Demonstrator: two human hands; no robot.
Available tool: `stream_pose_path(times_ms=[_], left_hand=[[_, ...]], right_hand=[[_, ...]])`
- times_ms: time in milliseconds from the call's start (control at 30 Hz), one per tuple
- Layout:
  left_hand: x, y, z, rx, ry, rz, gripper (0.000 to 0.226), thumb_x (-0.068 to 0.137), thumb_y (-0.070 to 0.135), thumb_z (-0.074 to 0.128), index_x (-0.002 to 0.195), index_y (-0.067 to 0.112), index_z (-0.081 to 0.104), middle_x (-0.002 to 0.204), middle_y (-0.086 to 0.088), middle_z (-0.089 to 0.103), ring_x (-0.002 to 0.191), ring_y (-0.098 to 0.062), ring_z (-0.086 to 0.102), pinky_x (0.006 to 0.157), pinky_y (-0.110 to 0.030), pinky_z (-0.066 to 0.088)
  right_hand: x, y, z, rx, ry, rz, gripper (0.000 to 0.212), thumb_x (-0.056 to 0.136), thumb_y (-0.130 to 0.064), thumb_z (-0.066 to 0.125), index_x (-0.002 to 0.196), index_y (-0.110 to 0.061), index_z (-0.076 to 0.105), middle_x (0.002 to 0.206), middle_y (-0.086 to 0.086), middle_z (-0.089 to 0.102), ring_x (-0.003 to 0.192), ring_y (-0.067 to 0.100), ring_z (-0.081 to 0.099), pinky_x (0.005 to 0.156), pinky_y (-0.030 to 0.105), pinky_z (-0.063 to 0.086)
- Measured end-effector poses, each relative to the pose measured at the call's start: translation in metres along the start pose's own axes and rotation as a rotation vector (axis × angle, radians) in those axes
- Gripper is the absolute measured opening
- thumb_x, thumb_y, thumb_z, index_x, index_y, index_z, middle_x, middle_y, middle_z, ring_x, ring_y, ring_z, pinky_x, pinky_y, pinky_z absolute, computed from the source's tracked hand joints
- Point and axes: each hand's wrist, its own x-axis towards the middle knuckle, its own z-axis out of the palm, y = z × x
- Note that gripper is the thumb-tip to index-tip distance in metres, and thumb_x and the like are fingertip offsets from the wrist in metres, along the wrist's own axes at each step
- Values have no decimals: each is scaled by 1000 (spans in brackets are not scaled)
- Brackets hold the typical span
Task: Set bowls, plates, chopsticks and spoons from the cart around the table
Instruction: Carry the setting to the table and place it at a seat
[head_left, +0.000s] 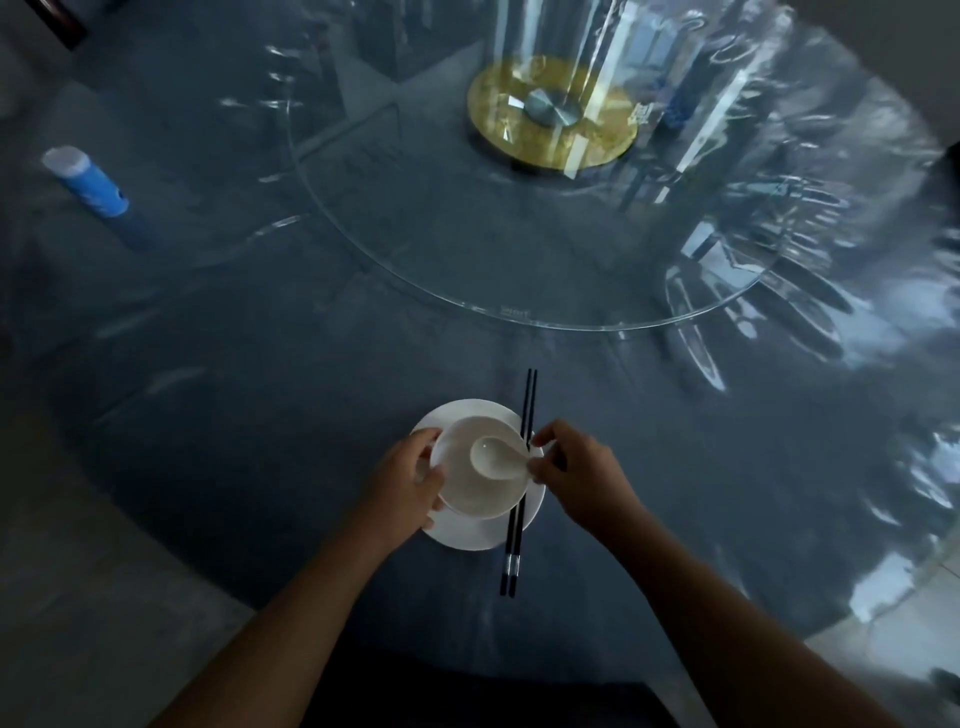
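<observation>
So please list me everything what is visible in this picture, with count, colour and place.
round white ceramic plate: one, white, near table edge, under the bowl
round white ceramic bowl: one, white, on the plate
white ceramic soup spoon: one, white, inside the bowl
black chopsticks with silver ends: one pair, black, across the plate's right side
blue cylindrical container with pale cap: one, blue, far left on table
round clear glass turntable: one, transparent, table centre
gold round base with silver hub: one, gold, under the turntable
dark round table under clear plastic cover: one, dark blue-grey
left hand: holding the bowl's left rim
right hand: fingers at the spoon handle
</observation>
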Motion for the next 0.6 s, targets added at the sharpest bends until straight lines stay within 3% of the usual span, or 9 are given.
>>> stream_pose_path(times_ms=[67, 233, 333, 433, 600], left_hand=[[4, -4, 0, -35, 10, -1, 38, 96, 12, 50, 130, 27, 55, 116, -2, 62, 67, -21, 72, 51, -38, 62], [5, -12, 3, -255, -34, -15, 40, 98, 12, 50, 108, 50, 61, 112, 4, 65, 85, -21, 71, 59, -40, 63], [5, -17, 5, -320, -38, -39, 31, 100, 19, 53, 121, 41, 61, 113, 1, 66, 84, -22, 74, 62, -42, 63], [7, -22, 5, -329, -53, -51, 35, 101, 24, 55, 134, 31, 56, 118, -1, 66, 88, -23, 74, 63, -42, 63], [1, -13, 0, -286, -55, -40, 25, 100, 37, 53, 124, 44, 57, 109, 8, 67, 82, -17, 74, 58, -39, 63]], right_hand=[[3, -3, 4, -23, -11, 6, 17, 84, -23, 73, 96, -20, 61, 63, -5, 62, 58, 11, 55, 60, 30, 45], [9, -4, 16, -88, 1, 45, 24, 82, -38, 74, 91, -22, 59, 66, -9, 61, 62, 9, 57, 55, 26, 42], [10, -4, 25, -124, 8, 70, 36, 79, -47, 73, 97, -19, 60, 84, -4, 70, 77, 15, 66, 66, 35, 55], [8, -4, 30, -155, 39, 87, 43, 77, -56, 70, 99, -21, 59, 88, -3, 69, 79, 18, 67, 70, 42, 58], [0, -3, 24, -130, 67, 115, 43, 79, -64, 64, 93, -25, 58, 81, -6, 68, 76, 16, 66, 65, 32, 53]])
